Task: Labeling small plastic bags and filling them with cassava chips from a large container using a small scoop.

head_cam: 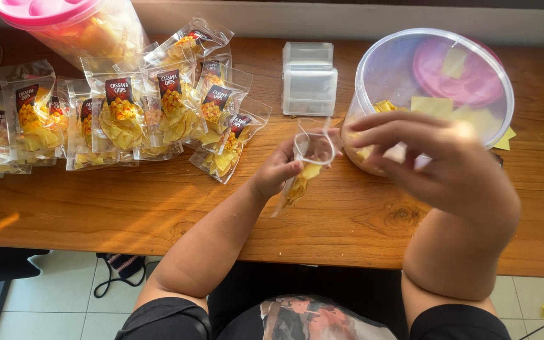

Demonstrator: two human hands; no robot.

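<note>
While the left hand (276, 171) pinches the rim of a small clear bag (303, 169) at frame centre, holding its mouth open, the right hand (439, 157) hovers just right of it, fingers loosely curled toward the bag; blurred, so cannot tell if it pinches a chip. Bag hangs over the wooden table (127, 208), thin crinkly plastic, a few pale yellow chips in its lower end. Right hand partly blocks a big round clear tub (373, 69) at upper right, lying on its side, with yellow chips at its near edge and a pink lid (467, 79) seen through the wall. Stack of empty clear bags (308, 79) at top centre, flat and square. Filled bags (121, 113) with dark labels overlap in a pile at upper left, glossy. Second tub with pink lid (39, 9) at top left, full of chips, tilted. Table is warm brown, grainy, one knot near the right forearm. Tiled floor below.
</note>
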